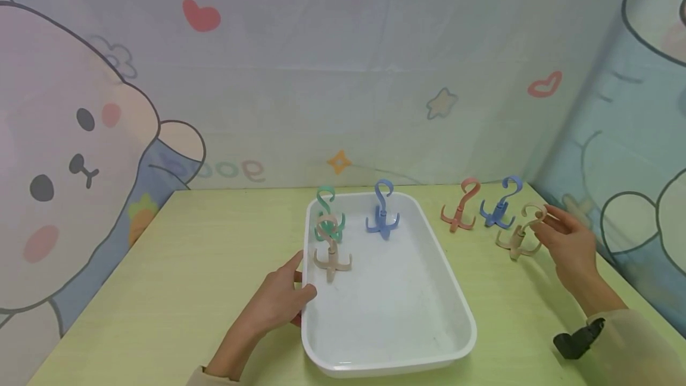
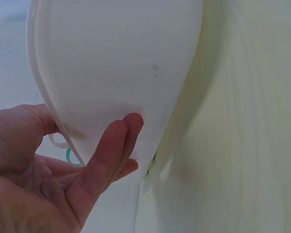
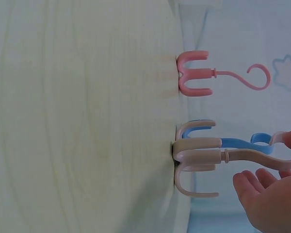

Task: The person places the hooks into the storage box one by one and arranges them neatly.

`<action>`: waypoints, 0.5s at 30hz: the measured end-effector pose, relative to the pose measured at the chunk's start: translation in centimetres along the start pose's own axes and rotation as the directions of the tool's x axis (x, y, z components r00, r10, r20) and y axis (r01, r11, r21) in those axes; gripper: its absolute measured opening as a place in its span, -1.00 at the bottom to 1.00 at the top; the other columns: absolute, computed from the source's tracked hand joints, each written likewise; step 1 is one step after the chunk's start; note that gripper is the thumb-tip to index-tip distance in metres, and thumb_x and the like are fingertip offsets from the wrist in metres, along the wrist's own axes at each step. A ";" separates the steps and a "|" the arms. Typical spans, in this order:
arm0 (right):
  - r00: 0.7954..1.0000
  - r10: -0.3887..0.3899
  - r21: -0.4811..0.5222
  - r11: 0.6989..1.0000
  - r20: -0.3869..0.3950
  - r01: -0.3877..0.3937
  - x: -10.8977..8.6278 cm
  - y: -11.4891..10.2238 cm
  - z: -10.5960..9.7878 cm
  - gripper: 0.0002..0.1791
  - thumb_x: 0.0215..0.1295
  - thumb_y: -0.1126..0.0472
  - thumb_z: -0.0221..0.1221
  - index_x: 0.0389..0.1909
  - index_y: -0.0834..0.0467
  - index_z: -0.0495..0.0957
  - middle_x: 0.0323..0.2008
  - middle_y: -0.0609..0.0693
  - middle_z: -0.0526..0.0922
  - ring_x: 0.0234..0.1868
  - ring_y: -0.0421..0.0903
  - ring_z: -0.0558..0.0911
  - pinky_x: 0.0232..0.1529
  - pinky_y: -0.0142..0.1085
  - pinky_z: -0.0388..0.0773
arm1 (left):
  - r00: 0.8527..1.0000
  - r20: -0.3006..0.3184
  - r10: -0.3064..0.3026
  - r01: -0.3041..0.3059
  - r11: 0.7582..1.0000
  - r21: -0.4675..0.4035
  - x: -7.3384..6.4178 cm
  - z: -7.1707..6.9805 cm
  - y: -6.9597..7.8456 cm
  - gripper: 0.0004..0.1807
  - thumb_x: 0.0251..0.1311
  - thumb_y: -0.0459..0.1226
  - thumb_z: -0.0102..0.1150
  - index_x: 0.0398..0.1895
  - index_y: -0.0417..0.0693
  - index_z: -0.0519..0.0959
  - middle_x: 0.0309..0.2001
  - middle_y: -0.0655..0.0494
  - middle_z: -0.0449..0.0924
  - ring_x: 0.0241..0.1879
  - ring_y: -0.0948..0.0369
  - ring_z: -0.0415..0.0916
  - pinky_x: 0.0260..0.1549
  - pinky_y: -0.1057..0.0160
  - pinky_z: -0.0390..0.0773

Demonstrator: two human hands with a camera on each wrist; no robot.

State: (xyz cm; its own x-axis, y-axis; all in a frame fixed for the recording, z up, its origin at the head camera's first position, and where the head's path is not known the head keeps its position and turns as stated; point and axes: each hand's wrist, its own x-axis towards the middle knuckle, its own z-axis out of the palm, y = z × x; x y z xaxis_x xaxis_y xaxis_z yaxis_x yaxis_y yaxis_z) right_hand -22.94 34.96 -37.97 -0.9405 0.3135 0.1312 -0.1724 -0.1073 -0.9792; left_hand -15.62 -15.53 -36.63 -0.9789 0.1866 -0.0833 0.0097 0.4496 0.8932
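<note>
A white tray (image 1: 399, 308) lies in front of me. My left hand (image 1: 276, 298) grips its left wall, thumb over the rim and fingers against the outside, as the left wrist view shows. Inside the tray stand a green multi-prong hook (image 1: 329, 231), a beige one (image 1: 332, 262) and a blue one (image 1: 382, 226). To the right, my right hand (image 1: 570, 246) pinches the curved top of another beige hook (image 1: 517, 243). In the right wrist view the base of that beige hook (image 3: 203, 156) is right at the tabletop, its prongs overlapping the blue hook behind.
On the table right of the tray stand a pink-red hook (image 1: 458, 218) and a second blue hook (image 1: 498, 213), close to the held one. A printed cloth (image 1: 321, 76) hangs behind the pale yellow-green table (image 1: 177, 267) and along its right side.
</note>
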 end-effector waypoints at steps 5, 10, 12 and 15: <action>0.999 -0.005 0.004 1.000 0.031 0.005 0.6 0.2 0.2 -0.23 0.38 0.40 0.30 0.58 0.23 0.27 -0.27 -0.40 0.78 -0.22 -0.51 0.72 -0.20 -0.63 0.69 | 1.000 0.000 0.003 -0.003 1.000 0.003 0.0 0.0 0.0 -0.14 0.27 -0.39 0.11 0.67 -0.09 0.14 0.12 -0.36 0.62 -0.51 0.06 0.76 -0.61 0.08 0.78; 0.996 -0.011 0.085 0.996 0.089 0.003 1.1 0.2 0.3 -0.60 0.38 0.47 0.27 0.09 -0.02 0.65 -0.25 -0.31 0.82 -0.19 -0.45 0.76 -0.17 -0.59 0.72 | 1.000 0.002 0.003 -0.003 1.000 0.003 0.0 0.0 0.0 -0.14 0.27 -0.39 0.11 0.67 -0.10 0.13 0.13 -0.36 0.62 -0.53 0.05 0.75 -0.61 0.08 0.78; 0.995 -0.001 0.101 0.995 0.105 -0.010 1.3 0.2 0.3 -0.64 0.39 0.48 0.26 -0.09 -0.10 0.70 -0.26 -0.30 0.82 -0.20 -0.44 0.76 -0.18 -0.58 0.72 | 1.000 0.002 0.003 -0.003 1.000 0.002 0.0 0.0 0.0 -0.14 0.27 -0.39 0.10 0.67 -0.10 0.13 0.13 -0.36 0.62 -0.54 0.04 0.75 -0.61 0.07 0.78; 0.993 0.021 0.104 0.994 0.115 -0.034 1.5 0.1 0.5 -0.64 0.40 0.46 0.25 -0.17 -0.13 0.73 -0.28 -0.29 0.81 -0.23 -0.42 0.76 -0.18 -0.57 0.73 | 1.000 0.002 0.003 -0.003 1.000 0.001 0.0 0.0 0.0 -0.14 0.27 -0.39 0.10 0.68 -0.10 0.13 0.13 -0.36 0.61 -0.54 0.05 0.74 -0.61 0.07 0.78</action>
State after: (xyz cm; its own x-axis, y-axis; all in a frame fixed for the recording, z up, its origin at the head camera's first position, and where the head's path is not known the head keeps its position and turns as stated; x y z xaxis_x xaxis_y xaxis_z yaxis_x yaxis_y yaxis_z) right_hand -24.48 34.96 -37.76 -0.9713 0.2010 0.1270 -0.1703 -0.2155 -0.9615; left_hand -15.66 -15.54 -36.67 -0.9784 0.1897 -0.0819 0.0126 0.4502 0.8928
